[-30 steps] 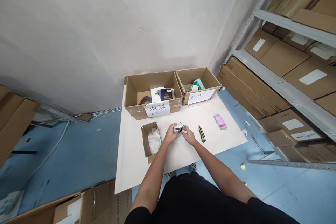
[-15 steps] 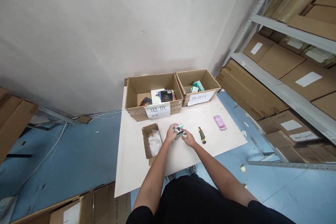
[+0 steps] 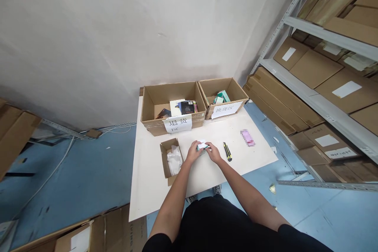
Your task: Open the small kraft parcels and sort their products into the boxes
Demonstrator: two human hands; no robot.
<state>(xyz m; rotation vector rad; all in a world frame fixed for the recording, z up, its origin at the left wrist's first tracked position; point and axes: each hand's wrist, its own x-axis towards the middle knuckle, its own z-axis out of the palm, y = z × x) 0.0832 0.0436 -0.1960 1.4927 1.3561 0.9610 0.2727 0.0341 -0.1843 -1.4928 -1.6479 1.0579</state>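
Both of my hands meet over the middle of the white table point(image 3: 251, 157). My left hand point(image 3: 193, 152) and my right hand point(image 3: 213, 152) are closed round a small white and teal box point(image 3: 202, 145), each gripping one side of it. Just left of my left hand lies a small open cardboard box point(image 3: 165, 157) with white packing paper inside. A black and yellow utility knife point(image 3: 227, 151) lies on the table just right of my right hand.
Two open cartons with paper labels stand at the table's far edge: a large carton point(image 3: 153, 120) holding books and boxes, and a smaller carton point(image 3: 240, 96) holding teal boxes. A pink object point(image 3: 247, 137) lies further right. Metal shelving point(image 3: 325, 104) with cartons fills the right side.
The small box has been turned between my hands, so its white face now shows on top. My hands stay in the same place over the table.
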